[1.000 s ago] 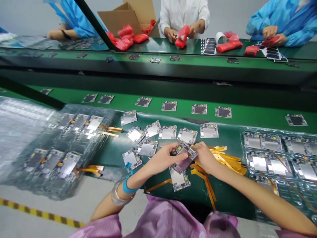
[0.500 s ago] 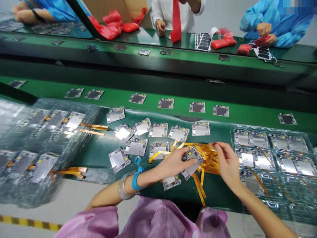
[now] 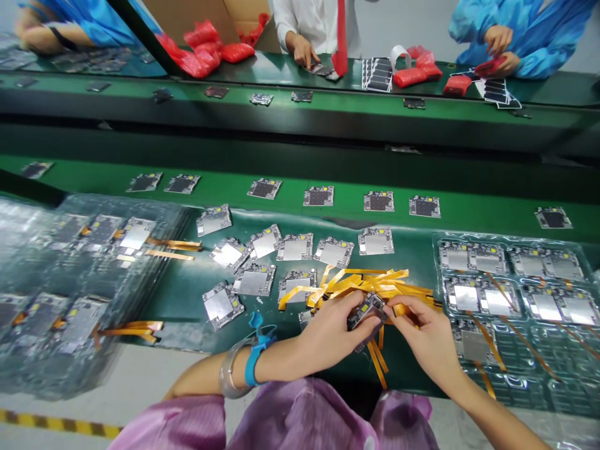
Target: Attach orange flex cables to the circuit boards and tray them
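Observation:
My left hand [image 3: 328, 331] grips a small circuit board [image 3: 366, 315] tilted above the bench, thumb on its near face and fingers behind. At the board's right edge, my right hand [image 3: 429, 334] is closed in a pinch on an orange flex cable [image 3: 399, 310], its end partly hidden by the fingertips. Whether the cable is joined to the board I cannot tell. Behind both hands lies a heap of orange flex cables [image 3: 360, 282]. Several loose boards with silver shields, such as this board [image 3: 294, 247], are spread to the left of the heap.
A clear plastic tray [image 3: 520, 340] holding boards with cables stands at right. Stacked trays [image 3: 32, 265] with boards are at left. Beyond the bench, a green conveyor belt [image 3: 234, 194] carries spaced boards. Across it, co-workers handle parts beside red bags [image 3: 204, 53].
My right hand has come from the heap's right side to the edge of the held board. My left hand has shifted slightly down, turning the board. Belt boards have drifted slightly right in view.

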The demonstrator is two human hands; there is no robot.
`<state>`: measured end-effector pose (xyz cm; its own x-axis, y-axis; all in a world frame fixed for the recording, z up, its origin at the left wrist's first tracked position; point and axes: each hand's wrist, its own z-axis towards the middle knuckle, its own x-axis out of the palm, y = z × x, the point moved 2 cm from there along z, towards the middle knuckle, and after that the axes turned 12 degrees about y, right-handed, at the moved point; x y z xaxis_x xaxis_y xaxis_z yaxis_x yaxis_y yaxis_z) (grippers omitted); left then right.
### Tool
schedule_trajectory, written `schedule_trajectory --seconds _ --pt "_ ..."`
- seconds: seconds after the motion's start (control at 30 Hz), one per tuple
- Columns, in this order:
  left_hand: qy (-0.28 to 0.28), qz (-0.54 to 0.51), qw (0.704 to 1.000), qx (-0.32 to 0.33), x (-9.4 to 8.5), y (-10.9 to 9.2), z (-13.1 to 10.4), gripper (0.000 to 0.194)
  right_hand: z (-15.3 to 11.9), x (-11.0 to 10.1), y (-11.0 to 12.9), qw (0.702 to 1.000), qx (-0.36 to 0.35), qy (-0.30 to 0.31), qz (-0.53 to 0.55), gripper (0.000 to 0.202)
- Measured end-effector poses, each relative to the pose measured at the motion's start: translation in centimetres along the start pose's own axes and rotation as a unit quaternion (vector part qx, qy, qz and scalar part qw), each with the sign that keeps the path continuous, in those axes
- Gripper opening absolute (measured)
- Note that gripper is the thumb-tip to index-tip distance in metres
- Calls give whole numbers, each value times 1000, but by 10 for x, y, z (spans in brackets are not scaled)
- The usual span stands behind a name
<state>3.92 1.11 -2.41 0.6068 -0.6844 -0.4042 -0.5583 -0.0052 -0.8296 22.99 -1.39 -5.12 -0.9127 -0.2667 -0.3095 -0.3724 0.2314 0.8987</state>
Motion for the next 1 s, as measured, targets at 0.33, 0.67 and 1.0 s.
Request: schedule_trajectory --seconds 0.33,0.67,1.0 --pt "95 -149 984 30 -21 1 11 30 -24 -14 15 998 -20 55 9 37" --pt "219 -166 961 -20 -27 -14 15 29 -19 -18 30 981 82 131 120 33" --pt "226 -140 963 -31 -26 -17 12 29 -21 -17 34 975 111 133 138 32"
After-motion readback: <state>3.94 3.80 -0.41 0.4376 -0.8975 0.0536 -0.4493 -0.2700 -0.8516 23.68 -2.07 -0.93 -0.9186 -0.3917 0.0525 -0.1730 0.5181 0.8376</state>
